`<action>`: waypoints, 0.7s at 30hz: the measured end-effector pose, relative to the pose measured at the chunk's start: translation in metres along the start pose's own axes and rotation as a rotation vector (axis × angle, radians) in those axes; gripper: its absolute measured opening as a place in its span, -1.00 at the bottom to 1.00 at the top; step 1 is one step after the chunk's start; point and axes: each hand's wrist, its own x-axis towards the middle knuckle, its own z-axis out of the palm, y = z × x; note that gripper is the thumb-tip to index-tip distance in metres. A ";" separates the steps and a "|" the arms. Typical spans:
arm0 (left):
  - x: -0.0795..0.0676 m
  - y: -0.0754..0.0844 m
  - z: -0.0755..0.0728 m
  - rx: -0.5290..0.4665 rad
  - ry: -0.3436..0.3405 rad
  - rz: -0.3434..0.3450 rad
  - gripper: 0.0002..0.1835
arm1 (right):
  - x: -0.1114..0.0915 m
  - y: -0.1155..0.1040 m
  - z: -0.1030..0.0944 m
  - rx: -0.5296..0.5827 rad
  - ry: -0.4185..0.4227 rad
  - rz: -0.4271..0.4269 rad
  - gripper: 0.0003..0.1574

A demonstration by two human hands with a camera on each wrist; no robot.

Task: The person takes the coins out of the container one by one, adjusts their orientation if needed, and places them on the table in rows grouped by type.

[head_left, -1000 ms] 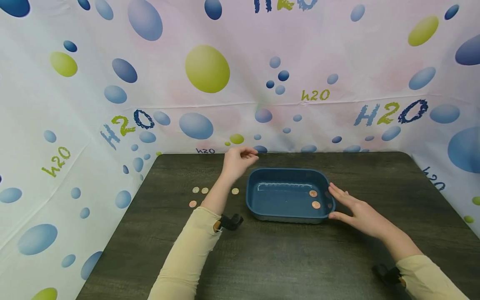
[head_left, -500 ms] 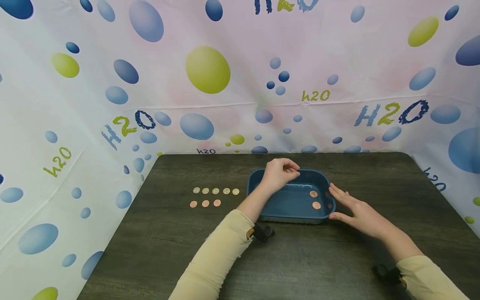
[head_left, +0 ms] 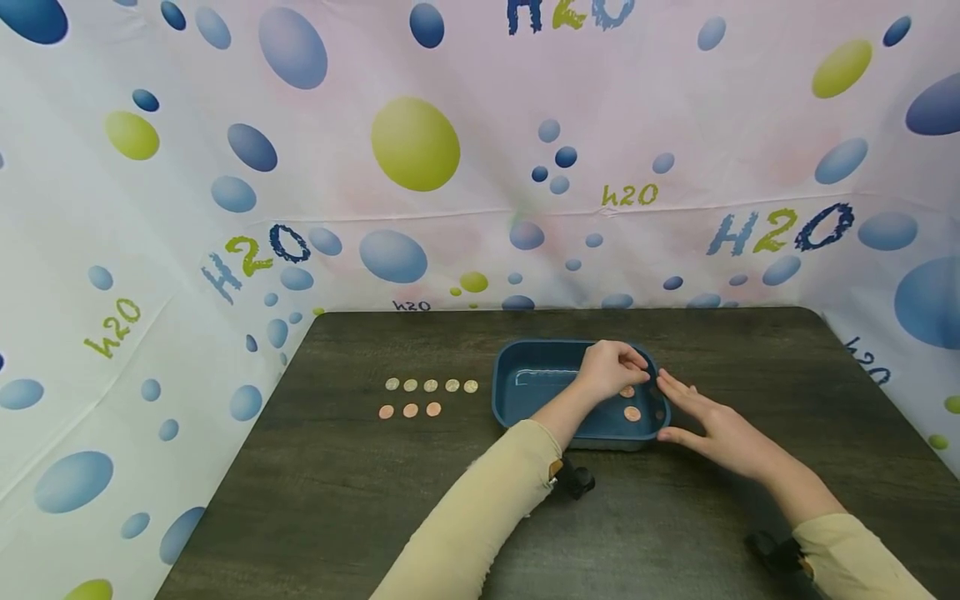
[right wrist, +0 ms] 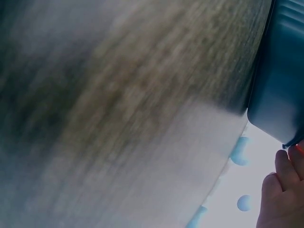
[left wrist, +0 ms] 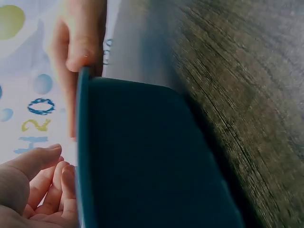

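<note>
A blue rectangular dish (head_left: 525, 417) stands on the dark table. Two copper coins lie near its right end: one coin (head_left: 632, 414) in full sight, the other coin (head_left: 627, 392) partly covered by my left hand (head_left: 606, 368). That hand is over the dish, fingers loosely bent; its thumb (left wrist: 45, 156) and fingers show no coin between them in the left wrist view. My right hand (head_left: 712, 429) rests against the dish's right end with fingers straight, thumb at the near corner. Left of the dish lie a row of gold-coloured coins (head_left: 431, 386) and, nearer, three copper coins (head_left: 410, 411).
The table (head_left: 337, 500) has a wood-grain top. A white sheet (head_left: 495, 100) with blue and green bubbles hangs behind it and at its sides. The dish's side wall (left wrist: 142, 152) fills much of the left wrist view.
My left hand has moved right, from behind the coin rows to above the dish's right end, uncovering the coins on the table. The right hand and dish have stayed put.
</note>
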 end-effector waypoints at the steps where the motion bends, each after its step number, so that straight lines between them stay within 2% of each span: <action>1: 0.002 -0.001 0.002 0.012 0.004 -0.011 -0.94 | 0.000 0.000 0.000 0.001 0.001 -0.002 0.01; 5: 0.007 -0.009 0.009 0.050 0.031 -0.072 -0.93 | 0.000 0.002 0.002 -0.004 0.005 -0.009 0.00; 11: 0.011 -0.023 0.015 0.055 0.074 -0.162 -0.88 | 0.000 0.004 0.001 -0.005 0.006 -0.009 0.01; 17: 0.014 -0.030 0.017 0.097 0.012 -0.232 -0.79 | 0.001 0.005 0.001 -0.004 0.006 -0.011 0.01; 21: 0.015 -0.032 0.021 0.170 -0.035 -0.244 -0.76 | 0.001 0.005 0.001 -0.004 0.005 -0.010 0.01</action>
